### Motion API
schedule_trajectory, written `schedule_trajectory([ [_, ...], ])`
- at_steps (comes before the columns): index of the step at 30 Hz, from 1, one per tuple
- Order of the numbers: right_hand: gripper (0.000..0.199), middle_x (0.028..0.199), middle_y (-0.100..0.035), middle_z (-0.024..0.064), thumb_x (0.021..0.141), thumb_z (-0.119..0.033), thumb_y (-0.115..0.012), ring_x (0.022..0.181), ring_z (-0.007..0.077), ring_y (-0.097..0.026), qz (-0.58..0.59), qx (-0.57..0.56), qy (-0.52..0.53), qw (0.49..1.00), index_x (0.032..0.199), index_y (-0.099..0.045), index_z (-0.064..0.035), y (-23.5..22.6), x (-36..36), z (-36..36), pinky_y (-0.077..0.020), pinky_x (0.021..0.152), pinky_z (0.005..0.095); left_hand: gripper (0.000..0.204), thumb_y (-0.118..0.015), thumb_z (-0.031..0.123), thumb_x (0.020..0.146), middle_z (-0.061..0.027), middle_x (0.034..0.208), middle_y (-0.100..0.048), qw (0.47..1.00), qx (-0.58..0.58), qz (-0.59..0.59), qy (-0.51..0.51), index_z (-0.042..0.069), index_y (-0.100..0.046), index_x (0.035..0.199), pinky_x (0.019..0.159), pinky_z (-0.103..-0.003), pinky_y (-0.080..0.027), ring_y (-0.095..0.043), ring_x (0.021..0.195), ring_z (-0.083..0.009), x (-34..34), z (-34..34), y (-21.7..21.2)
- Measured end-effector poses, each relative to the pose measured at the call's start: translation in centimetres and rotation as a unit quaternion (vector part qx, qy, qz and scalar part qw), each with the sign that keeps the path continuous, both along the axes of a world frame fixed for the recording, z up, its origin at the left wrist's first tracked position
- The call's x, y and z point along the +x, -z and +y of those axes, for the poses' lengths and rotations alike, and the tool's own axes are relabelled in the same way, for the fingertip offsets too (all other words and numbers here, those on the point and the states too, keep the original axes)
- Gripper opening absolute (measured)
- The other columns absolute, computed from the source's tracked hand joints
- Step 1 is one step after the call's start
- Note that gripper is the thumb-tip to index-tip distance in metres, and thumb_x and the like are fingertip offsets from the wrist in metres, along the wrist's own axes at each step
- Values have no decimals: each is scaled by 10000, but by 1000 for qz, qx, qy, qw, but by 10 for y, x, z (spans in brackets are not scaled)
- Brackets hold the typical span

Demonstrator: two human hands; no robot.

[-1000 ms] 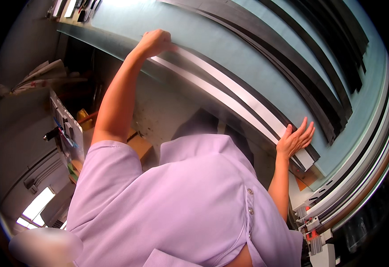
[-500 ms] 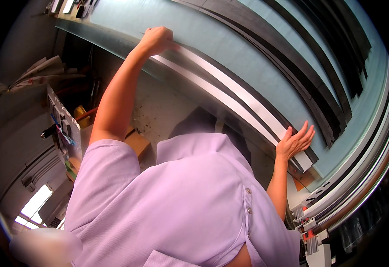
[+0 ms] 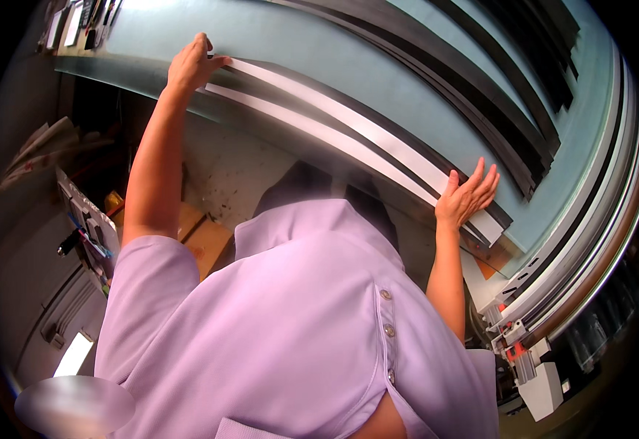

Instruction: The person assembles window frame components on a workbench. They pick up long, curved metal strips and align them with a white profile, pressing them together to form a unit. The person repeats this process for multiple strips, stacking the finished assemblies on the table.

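A long white strip with a black border lies along the near edge of the pale blue-green tabletop. A second white band runs beside it, closer to me. At the strip's left end is my left hand, its thumb stretched toward the strip's tip and its fingers apart from the thumb. My right hand rests across the strip near its right end, with fingers spread. Part of the strip is hidden under that palm.
Several long dark strips lie farther back on the table. Past the right end run long metal rails with a roller. Small tools sit at the far left corner. Below on the left are a cardboard box and a tool panel.
My left hand has slid left to the strip's end, and its fingers have come apart. My right hand stays on the strip's right end. The whole view has shifted slightly.
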State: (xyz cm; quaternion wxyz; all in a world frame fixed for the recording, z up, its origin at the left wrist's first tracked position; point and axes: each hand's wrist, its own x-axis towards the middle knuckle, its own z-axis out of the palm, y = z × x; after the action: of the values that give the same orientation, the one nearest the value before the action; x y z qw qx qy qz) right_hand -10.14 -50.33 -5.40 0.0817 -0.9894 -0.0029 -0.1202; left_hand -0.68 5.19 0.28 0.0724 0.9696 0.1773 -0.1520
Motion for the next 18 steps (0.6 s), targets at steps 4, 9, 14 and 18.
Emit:
schedule_trajectory([
  [4, 664, 1558, -301, 173, 993, -527, -470, 1437, 401, -275, -12, -3, 1, 1000, 1491, -399, -94, -2, 0, 2, -219, 1145, 558, 522, -811, 412, 778, -159, 866, -662, 996, -38, -77, -3, 27, -574, 1039, 763, -430, -487, -635, 859, -345, -9, 19, 16],
  [9, 637, 1561, -295, 164, 1004, -510, -456, 1441, 389, -276, -16, 13, -15, 1000, 1493, -400, -104, -4, 0, 2, -220, 1145, 556, 239, -684, 245, 893, -152, 899, -682, 975, -39, -196, -96, 64, -624, 1038, 772, -447, -496, -657, 895, -341, -29, 17, 15],
  [14, 576, 1564, -294, 148, 1024, -480, -425, 1446, 377, -274, -26, 2, -17, 1000, 1470, -432, -115, -14, -1, 2, -216, 1137, 564, 167, -551, 14, 846, -160, 986, -664, 913, -79, -398, 38, 26, -655, 976, 845, -487, -469, -617, 930, -365, -28, -116, 3],
  [18, 480, 1551, -314, 156, 972, -274, -574, 1432, 380, -304, -28, 38, -14, 999, 1409, -484, -97, -37, 8, 22, -228, 1123, 571, 451, -655, 45, 822, -162, 1320, -525, 881, -273, -353, 154, 70, -578, 1266, 1058, -485, -373, -484, 1248, -375, -36, -291, 7],
])
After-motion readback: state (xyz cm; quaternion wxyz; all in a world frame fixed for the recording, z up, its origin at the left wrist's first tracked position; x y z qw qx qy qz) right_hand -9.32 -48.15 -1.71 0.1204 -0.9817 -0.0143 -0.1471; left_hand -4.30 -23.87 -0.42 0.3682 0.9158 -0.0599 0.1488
